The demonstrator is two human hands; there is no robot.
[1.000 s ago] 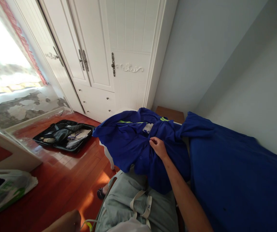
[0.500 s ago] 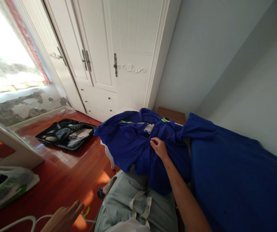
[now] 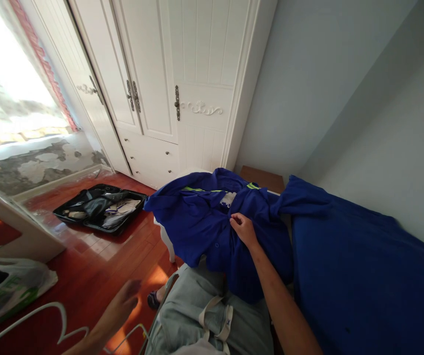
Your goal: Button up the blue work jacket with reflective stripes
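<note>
A blue work jacket [image 3: 197, 222] with yellow-green stripes and a button lies bunched over a white seat or table whose curved leg shows. My right hand [image 3: 243, 229] is closed in a pinch on the jacket's front, near a pale patch [image 3: 228, 198]. Low on the left, my left hand [image 3: 123, 301] is in the air above the floor, slightly blurred, with its fingers stretched out and nothing seen in them. A white cable [image 3: 61, 315] loops close to its wrist.
Grey-green trousers with a drawstring [image 3: 182, 305] cover my lap. Blue cloth [image 3: 363, 266] spreads over the surface at right. An open black suitcase [image 3: 100, 207] and a plastic bag [image 3: 15, 286] are on the wooden floor. A white wardrobe [image 3: 204, 59] stands behind.
My left hand has risen and shifted slightly right, and the white cable has moved up near it. The right hand keeps its pinch on the jacket in the same place.
</note>
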